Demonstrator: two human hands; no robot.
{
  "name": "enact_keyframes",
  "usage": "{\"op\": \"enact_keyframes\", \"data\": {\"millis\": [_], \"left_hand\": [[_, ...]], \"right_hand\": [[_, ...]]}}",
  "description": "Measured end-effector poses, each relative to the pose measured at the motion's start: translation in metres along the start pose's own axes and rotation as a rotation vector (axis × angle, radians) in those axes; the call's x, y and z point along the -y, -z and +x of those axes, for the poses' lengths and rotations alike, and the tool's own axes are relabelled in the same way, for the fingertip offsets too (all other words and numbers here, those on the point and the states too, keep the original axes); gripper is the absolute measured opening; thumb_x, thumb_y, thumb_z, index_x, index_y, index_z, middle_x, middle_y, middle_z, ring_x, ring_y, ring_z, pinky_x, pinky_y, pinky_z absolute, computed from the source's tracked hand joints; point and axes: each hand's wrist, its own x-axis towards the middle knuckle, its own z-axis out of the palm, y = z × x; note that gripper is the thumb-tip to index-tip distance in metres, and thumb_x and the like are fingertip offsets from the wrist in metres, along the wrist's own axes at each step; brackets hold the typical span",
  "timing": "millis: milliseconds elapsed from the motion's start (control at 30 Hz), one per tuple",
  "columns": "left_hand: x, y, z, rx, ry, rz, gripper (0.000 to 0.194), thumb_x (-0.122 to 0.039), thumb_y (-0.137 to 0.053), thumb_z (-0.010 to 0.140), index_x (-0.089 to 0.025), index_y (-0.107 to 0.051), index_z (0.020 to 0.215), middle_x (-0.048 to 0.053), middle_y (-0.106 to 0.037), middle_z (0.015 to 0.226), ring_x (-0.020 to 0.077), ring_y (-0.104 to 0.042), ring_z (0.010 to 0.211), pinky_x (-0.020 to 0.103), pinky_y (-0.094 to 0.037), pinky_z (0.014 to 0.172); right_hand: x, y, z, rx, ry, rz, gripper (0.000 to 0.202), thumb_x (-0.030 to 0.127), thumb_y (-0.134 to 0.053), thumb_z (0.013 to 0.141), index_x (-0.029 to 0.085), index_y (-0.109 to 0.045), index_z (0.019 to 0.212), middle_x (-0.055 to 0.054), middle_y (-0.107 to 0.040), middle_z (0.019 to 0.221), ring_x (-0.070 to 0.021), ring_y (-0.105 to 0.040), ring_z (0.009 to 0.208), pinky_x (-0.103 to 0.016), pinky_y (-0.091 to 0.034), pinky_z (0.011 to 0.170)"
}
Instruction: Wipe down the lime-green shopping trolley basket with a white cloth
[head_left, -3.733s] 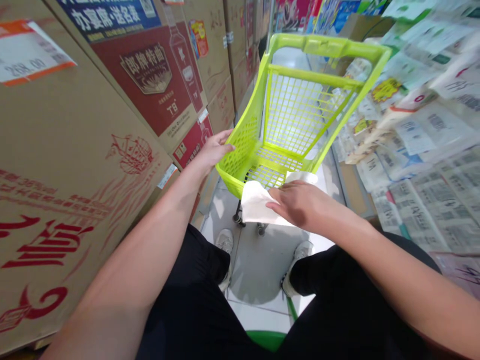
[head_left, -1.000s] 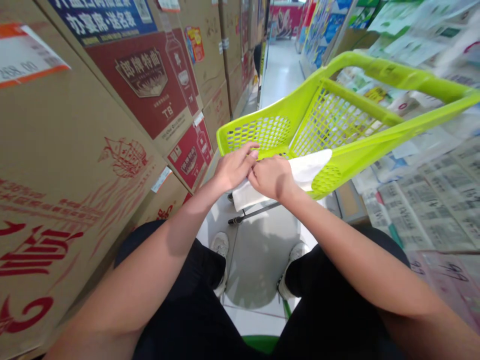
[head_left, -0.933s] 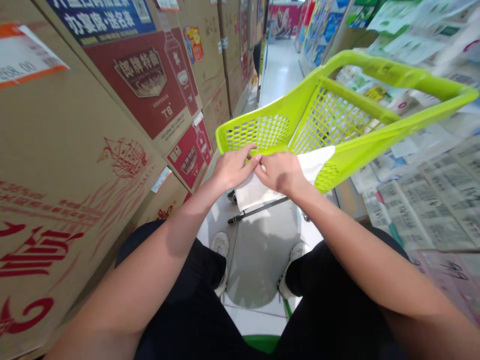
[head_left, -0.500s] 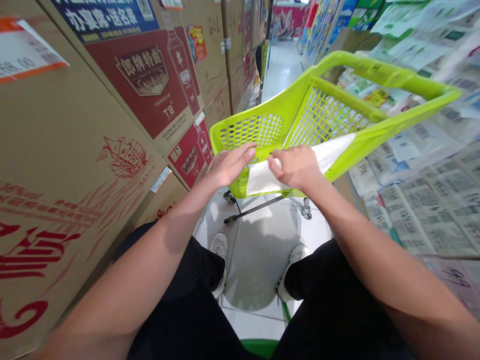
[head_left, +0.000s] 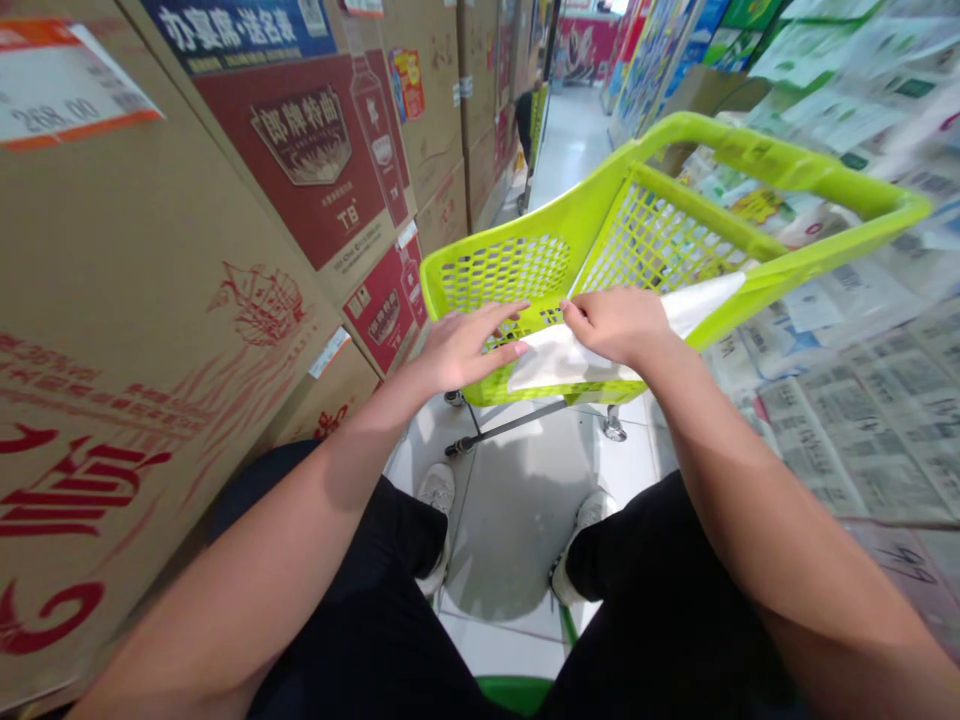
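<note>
A lime-green shopping cart (head_left: pixel 525 250) stands in front of me, its basket a lattice of plastic. Over the near side of the basket lies a thin white cloth (head_left: pixel 709 300), which may be a paper wipe. My right hand (head_left: pixel 619 325) is pressed on it with curled fingers, and the fingertips are partly hidden behind the rim. At the near left corner of the basket is my left hand (head_left: pixel 480 345), fingers spread and thumb apart. Its thumb tip meets the left end of the cloth; whether it touches is hard to tell.
Stacked cardboard cartons (head_left: pixel 187 230) wall the left side, with price tags (head_left: pixel 67 85) on them. Packs of tissue (head_left: pixel 847 390) are piled at the right. Below are the cart's wheels (head_left: pixel 613 425), my shoes (head_left: pixel 435 495) and a green seat edge (head_left: pixel 517 692). An aisle (head_left: pixel 574 135) runs ahead.
My right hand has slid right along the basket's side, and the white cloth has shifted right with it. The left hand's fingers have spread wider. The cart has barely moved in view.
</note>
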Motion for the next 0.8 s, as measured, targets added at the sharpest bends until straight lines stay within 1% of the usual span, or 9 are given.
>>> {"op": "enact_keyframes", "data": {"millis": [100,233,300,367,433,500,633,733,800], "left_hand": [[-0.007,-0.007,0.005,0.001,-0.014,-0.021,0.07,-0.071,-0.044,0.099,-0.027,-0.051,0.153,0.007,-0.063,0.15,0.0276,-0.069,0.12,0.041,-0.051,0.105],[-0.012,-0.011,0.007,-0.039,0.16,0.055,0.06,-0.069,-0.055,0.093,-0.025,-0.066,0.132,0.006,-0.078,0.116,0.0294,-0.073,0.104,0.038,-0.052,0.086],[-0.012,-0.009,0.006,-0.034,0.217,0.098,0.051,-0.07,-0.051,0.095,-0.026,-0.073,0.107,0.004,-0.078,0.092,0.027,-0.072,0.087,0.035,-0.047,0.071],[-0.009,-0.006,0.004,0.019,0.197,0.12,0.058,-0.073,-0.041,0.098,-0.026,-0.07,0.08,0.002,-0.069,0.069,0.0226,-0.065,0.07,0.033,-0.037,0.06],[-0.006,-0.002,0.002,0.055,0.162,0.117,0.066,-0.075,-0.036,0.099,-0.025,-0.064,0.067,0.001,-0.059,0.059,0.0192,-0.058,0.06,0.033,-0.029,0.056],[-0.003,0.002,0.0,0.038,0.148,0.109,0.064,-0.077,-0.041,0.097,-0.024,-0.064,0.067,0.0,-0.057,0.058,0.0182,-0.056,0.059,0.033,-0.028,0.056],[0.004,0.011,-0.005,0.072,0.061,0.01,0.055,-0.069,-0.045,0.099,-0.024,-0.066,0.074,0.001,-0.066,0.071,0.0187,-0.062,0.071,0.031,-0.037,0.064],[0.006,0.014,-0.009,0.116,0.005,-0.088,0.054,-0.065,-0.04,0.102,-0.023,-0.065,0.079,0.002,-0.07,0.081,0.0193,-0.064,0.078,0.031,-0.043,0.07],[0.005,0.012,-0.01,0.089,0.015,-0.114,0.055,-0.066,-0.036,0.103,-0.023,-0.067,0.088,0.003,-0.072,0.089,0.0202,-0.066,0.083,0.031,-0.046,0.074]], "right_hand": [[0.019,0.004,0.007,0.138,0.065,0.05,0.067,0.059,-0.026,0.104,0.019,-0.079,0.111,-0.016,-0.079,0.112,-0.03,-0.071,0.093,-0.036,-0.04,0.075],[0.041,0.006,0.012,0.184,0.228,0.166,0.057,0.049,-0.029,0.105,0.022,-0.077,0.115,-0.012,-0.079,0.115,-0.0255,-0.069,0.092,-0.033,-0.04,0.074],[0.042,0.007,0.009,0.056,0.23,0.215,0.047,0.039,-0.033,0.104,0.021,-0.076,0.113,-0.012,-0.079,0.113,-0.0253,-0.067,0.093,-0.033,-0.039,0.075],[0.037,0.007,0.001,-0.138,0.169,0.215,0.042,0.033,-0.036,0.101,0.019,-0.074,0.113,-0.013,-0.077,0.115,-0.0274,-0.065,0.099,-0.035,-0.038,0.078],[0.034,0.005,-0.012,-0.274,0.115,0.18,0.043,0.034,-0.035,0.102,0.018,-0.074,0.11,-0.015,-0.077,0.113,-0.029,-0.063,0.101,-0.036,-0.037,0.081],[0.035,-0.002,-0.025,-0.285,0.124,0.152,0.048,0.039,-0.031,0.105,0.018,-0.075,0.102,-0.014,-0.077,0.103,-0.0284,-0.063,0.096,-0.037,-0.035,0.081],[0.04,-0.019,-0.034,-0.253,0.168,0.102,0.058,0.044,-0.025,0.107,0.019,-0.075,0.091,-0.012,-0.076,0.09,-0.026,-0.063,0.088,-0.039,-0.034,0.083],[0.027,-0.019,-0.026,-0.249,0.046,0.062,0.061,0.046,-0.026,0.105,0.017,-0.078,0.091,-0.014,-0.077,0.094,-0.0262,-0.065,0.084,-0.038,-0.035,0.077],[0.014,-0.015,-0.019,-0.21,-0.039,0.032,0.059,0.048,-0.031,0.103,0.016,-0.08,0.093,-0.016,-0.077,0.093,-0.0276,-0.066,0.083,-0.037,-0.035,0.072]]}}
